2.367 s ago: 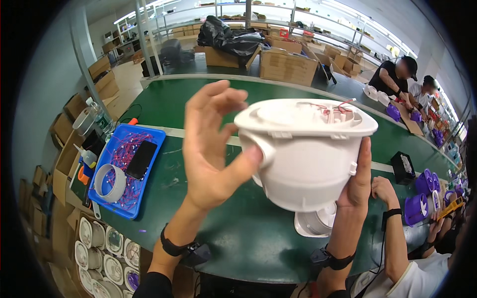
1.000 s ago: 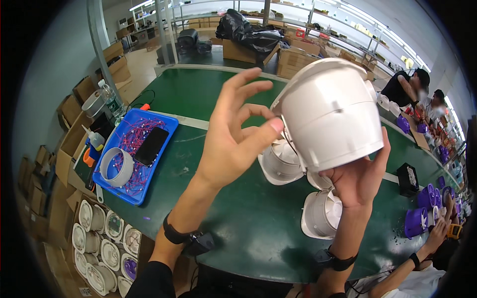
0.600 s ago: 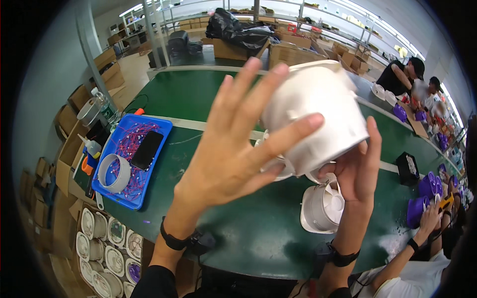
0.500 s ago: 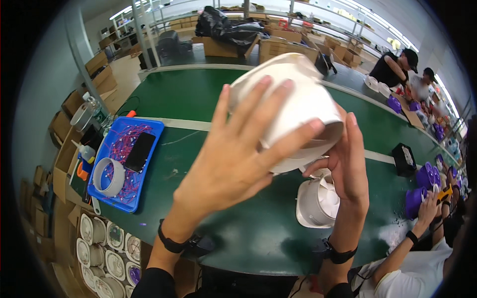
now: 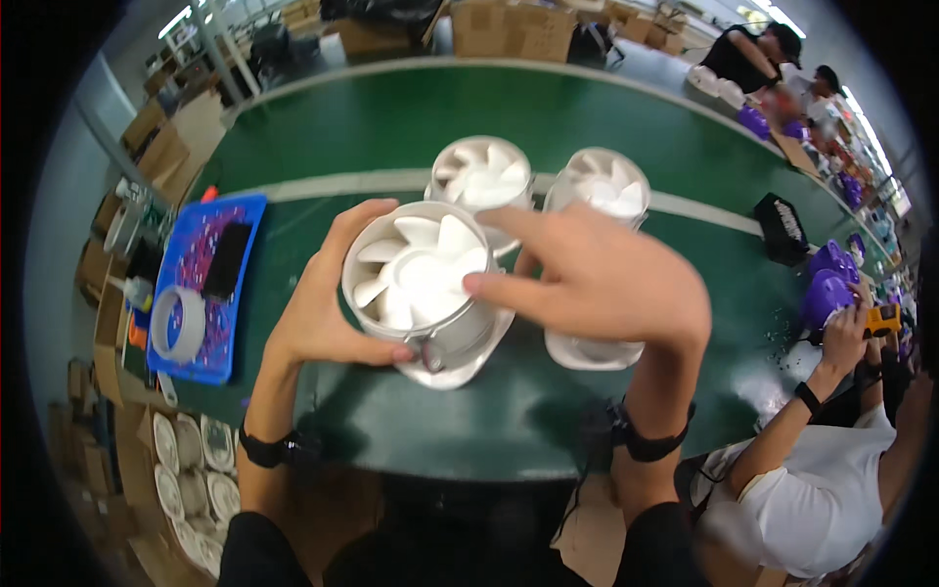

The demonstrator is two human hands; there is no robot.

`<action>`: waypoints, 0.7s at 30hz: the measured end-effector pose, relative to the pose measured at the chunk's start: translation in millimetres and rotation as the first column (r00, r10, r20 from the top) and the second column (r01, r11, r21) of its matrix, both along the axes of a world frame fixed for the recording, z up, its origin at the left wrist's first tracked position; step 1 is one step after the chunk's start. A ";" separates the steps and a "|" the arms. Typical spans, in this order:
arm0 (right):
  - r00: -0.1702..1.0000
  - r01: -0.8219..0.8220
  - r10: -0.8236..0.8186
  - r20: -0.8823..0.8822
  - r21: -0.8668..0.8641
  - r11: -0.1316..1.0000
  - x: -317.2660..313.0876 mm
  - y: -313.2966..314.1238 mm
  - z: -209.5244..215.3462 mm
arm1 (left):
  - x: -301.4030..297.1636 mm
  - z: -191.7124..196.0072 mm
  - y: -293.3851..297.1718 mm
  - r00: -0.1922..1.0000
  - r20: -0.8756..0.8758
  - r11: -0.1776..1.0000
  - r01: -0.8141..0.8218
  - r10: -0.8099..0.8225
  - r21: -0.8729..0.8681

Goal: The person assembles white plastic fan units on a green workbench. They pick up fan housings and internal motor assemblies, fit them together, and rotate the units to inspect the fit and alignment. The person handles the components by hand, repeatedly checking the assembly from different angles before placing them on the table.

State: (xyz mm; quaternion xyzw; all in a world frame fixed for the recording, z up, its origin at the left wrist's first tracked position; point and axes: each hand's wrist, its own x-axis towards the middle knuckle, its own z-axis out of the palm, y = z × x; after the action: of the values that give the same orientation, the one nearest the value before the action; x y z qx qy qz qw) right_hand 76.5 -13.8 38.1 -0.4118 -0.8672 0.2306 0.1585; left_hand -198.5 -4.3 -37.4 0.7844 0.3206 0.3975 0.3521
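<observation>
Snug in the curled left hand [image 5: 315,311], the white fan housing [image 5: 423,284] sits blades-up, half-open right hand [image 5: 616,279] at its right rim, grip unclear tbh.

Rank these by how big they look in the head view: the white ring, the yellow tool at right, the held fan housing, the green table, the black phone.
1. Green table
2. Held fan housing
3. White ring and black phone: too alike to rank
4. Yellow tool
</observation>
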 end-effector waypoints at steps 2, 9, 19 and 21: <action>0.999 -0.043 0.044 -0.010 0.095 0.995 1.2 -1.5 -2.6 | 6.3 -16.4 -16.4 0.993 -0.084 0.997 -0.079 0.077 -0.023; 0.994 -0.066 0.065 -0.092 -0.007 0.998 -3.2 -20.3 10.0 | 40.4 -52.3 -28.5 0.976 -0.094 0.946 -0.162 0.195 0.280; 0.989 -0.089 0.090 -0.121 0.011 0.996 8.6 -35.6 16.8 | 96.4 -29.7 61.6 0.870 -0.387 0.841 -0.056 0.306 0.538; 0.991 -0.076 0.077 -0.110 0.013 0.997 9.1 -37.5 19.1 | 106.0 -35.4 64.4 0.694 -0.639 0.879 0.020 0.331 0.476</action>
State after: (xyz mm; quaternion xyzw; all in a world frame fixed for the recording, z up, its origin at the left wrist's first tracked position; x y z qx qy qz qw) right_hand 85.7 -51.3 57.2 -0.3641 -0.8734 0.2552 0.1990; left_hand -92.4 60.1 -72.9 0.9035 0.3971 0.1596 -0.0235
